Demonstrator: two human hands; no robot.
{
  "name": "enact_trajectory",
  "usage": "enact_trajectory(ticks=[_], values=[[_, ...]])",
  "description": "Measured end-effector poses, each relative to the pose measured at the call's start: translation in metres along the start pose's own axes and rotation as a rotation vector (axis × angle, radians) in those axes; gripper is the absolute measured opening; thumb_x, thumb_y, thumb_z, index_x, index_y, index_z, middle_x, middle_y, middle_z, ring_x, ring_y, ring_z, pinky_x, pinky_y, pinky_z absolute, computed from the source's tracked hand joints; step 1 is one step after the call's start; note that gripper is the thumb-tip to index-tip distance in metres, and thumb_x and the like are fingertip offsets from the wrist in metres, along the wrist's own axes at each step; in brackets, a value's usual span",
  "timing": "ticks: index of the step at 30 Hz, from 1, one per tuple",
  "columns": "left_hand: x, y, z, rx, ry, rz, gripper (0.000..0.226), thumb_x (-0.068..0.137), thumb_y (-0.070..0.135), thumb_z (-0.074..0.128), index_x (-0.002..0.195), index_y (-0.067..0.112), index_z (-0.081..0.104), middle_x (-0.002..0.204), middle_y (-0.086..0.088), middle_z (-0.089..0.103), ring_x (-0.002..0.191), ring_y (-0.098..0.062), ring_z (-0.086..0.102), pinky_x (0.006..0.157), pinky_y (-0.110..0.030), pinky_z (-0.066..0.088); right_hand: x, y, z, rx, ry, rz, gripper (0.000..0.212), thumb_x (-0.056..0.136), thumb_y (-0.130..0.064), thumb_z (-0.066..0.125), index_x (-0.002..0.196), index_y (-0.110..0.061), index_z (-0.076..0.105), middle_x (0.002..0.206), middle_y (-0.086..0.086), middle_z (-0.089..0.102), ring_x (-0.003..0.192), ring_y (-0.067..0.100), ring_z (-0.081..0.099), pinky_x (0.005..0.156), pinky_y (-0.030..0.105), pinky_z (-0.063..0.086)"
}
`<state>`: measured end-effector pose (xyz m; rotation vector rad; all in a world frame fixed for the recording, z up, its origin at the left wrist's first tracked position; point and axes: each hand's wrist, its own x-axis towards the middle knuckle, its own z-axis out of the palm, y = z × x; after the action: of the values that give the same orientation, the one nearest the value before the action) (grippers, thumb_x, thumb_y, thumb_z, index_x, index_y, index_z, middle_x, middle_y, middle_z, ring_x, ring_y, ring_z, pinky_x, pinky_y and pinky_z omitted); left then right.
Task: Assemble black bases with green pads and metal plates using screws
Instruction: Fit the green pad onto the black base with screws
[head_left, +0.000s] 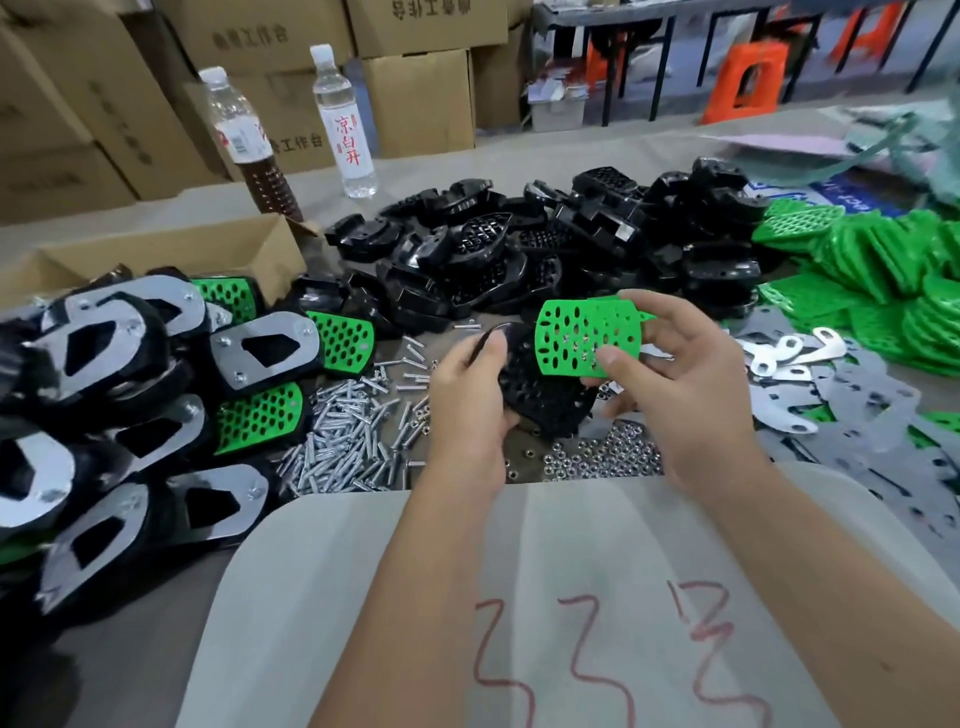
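Green pad (582, 338) pinched in right grip (680, 395), black base (545, 395) clasped in left grip (467, 405), above screws (348, 436).

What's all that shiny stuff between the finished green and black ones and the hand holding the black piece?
A pile of loose silver screws on the table, between the finished assemblies and the left hand, seen in the head view.

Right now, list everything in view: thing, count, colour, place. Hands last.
black base: one, black, in left hand
green pad: one, green, in right hand, above the base
loose bases: heap, black, centre back
loose pads: pile, green, right
metal plates: spread, silver, right
screws: pile, silver, centre left
nuts: pile, silver, centre
finished assemblies: many, left
bottles: two, back left
cardboard boxes: several, brown, back
left hand: grips base
right hand: pinches pad
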<state>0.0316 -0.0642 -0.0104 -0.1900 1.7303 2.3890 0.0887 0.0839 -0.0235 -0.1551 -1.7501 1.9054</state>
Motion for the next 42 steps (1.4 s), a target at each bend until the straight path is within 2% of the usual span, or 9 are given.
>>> enact_trajectory(ticks=[6, 10, 13, 18, 21, 25, 30, 35, 42], values=[[0.002, 0.002, -0.007, 0.26, 0.04, 0.134, 0.025, 0.093, 0.017, 0.074, 0.071, 0.027, 0.081, 0.082, 0.004, 0.077, 0.084, -0.017, 0.071, 0.095, -0.054, 0.059, 0.005, -0.001, -0.004, 0.123, -0.003, -0.018, 0.026, 0.082, -0.007, 0.071, 0.09, -0.03, 0.081, 0.091, -0.005, 0.076, 0.072, 0.016, 0.061, 0.065, 0.026, 0.05], [0.003, 0.006, -0.011, 0.194, 0.077, 0.06, 0.034, 0.09, 0.006, 0.073, 0.059, 0.021, 0.076, 0.069, 0.003, 0.073, 0.069, -0.015, 0.072, 0.062, -0.04, 0.064, 0.007, -0.006, -0.01, 0.314, 0.004, 0.017, 0.038, 0.086, 0.006, 0.055, 0.085, -0.025, 0.077, 0.09, -0.001, 0.07, 0.072, 0.015, 0.051, 0.059, 0.025, 0.039], [0.006, 0.008, -0.012, 0.061, 0.076, -0.028, 0.025, 0.09, -0.003, 0.064, 0.068, 0.008, 0.066, 0.075, -0.012, 0.07, 0.074, -0.032, 0.072, 0.055, -0.036, 0.061, 0.008, -0.009, -0.013, 0.388, 0.019, 0.06, 0.039, 0.089, 0.008, 0.04, 0.084, -0.012, 0.074, 0.089, 0.01, 0.071, 0.068, 0.021, 0.058, 0.052, 0.028, 0.041], [0.007, 0.008, -0.014, -0.022, 0.022, -0.05, 0.018, 0.089, -0.005, 0.059, 0.076, 0.007, 0.058, 0.064, -0.008, 0.065, 0.078, -0.036, 0.069, 0.063, -0.039, 0.063, 0.004, -0.006, -0.009, 0.089, -0.016, 0.023, 0.015, 0.094, -0.008, 0.064, 0.098, -0.018, 0.074, 0.101, 0.006, 0.075, 0.077, 0.027, 0.071, 0.049, 0.03, 0.05], [0.006, 0.006, -0.012, 0.015, 0.01, -0.05, 0.025, 0.089, -0.004, 0.061, 0.069, 0.01, 0.059, 0.088, -0.019, 0.069, 0.095, -0.046, 0.073, 0.065, -0.042, 0.064, 0.001, 0.001, -0.006, -0.054, -0.121, -0.051, 0.037, 0.094, 0.004, 0.069, 0.119, -0.023, 0.064, 0.098, 0.006, 0.078, 0.065, 0.018, 0.068, 0.051, 0.027, 0.053], [0.003, 0.007, -0.011, 0.079, -0.042, -0.047, 0.03, 0.087, -0.005, 0.061, 0.063, 0.013, 0.059, 0.087, -0.025, 0.072, 0.085, -0.039, 0.076, 0.063, -0.041, 0.064, 0.002, 0.005, -0.003, -0.103, -0.098, -0.005, 0.03, 0.092, -0.001, 0.074, 0.114, -0.016, 0.06, 0.096, 0.002, 0.08, 0.066, 0.016, 0.071, 0.051, 0.026, 0.053], [0.003, 0.004, -0.01, 0.101, -0.074, -0.035, 0.034, 0.085, -0.005, 0.059, 0.059, 0.016, 0.059, 0.074, -0.014, 0.072, 0.075, -0.032, 0.076, 0.065, -0.042, 0.064, 0.003, 0.007, -0.005, -0.171, -0.078, 0.009, 0.028, 0.092, -0.005, 0.076, 0.113, -0.015, 0.061, 0.097, 0.0, 0.08, 0.068, 0.04, 0.07, 0.055, 0.032, 0.057], [0.003, 0.004, -0.01, 0.101, -0.093, -0.016, 0.034, 0.082, -0.005, 0.059, 0.056, 0.018, 0.058, 0.075, -0.013, 0.072, 0.078, -0.033, 0.076, 0.07, -0.05, 0.066, 0.001, 0.005, -0.002, -0.225, -0.041, -0.021, 0.027, 0.091, -0.005, 0.077, 0.106, -0.022, 0.061, 0.095, 0.002, 0.079, 0.055, 0.022, 0.069, 0.05, 0.03, 0.054], [0.003, 0.001, -0.008, 0.038, -0.07, 0.0, 0.014, 0.07, -0.001, 0.058, 0.065, 0.012, 0.055, 0.075, -0.016, 0.071, 0.073, -0.032, 0.075, 0.068, -0.049, 0.065, -0.002, 0.002, 0.001, -0.296, 0.027, -0.037, 0.03, 0.088, -0.012, 0.081, 0.099, -0.032, 0.06, 0.091, -0.001, 0.078, 0.069, 0.027, 0.073, 0.054, 0.039, 0.058]])
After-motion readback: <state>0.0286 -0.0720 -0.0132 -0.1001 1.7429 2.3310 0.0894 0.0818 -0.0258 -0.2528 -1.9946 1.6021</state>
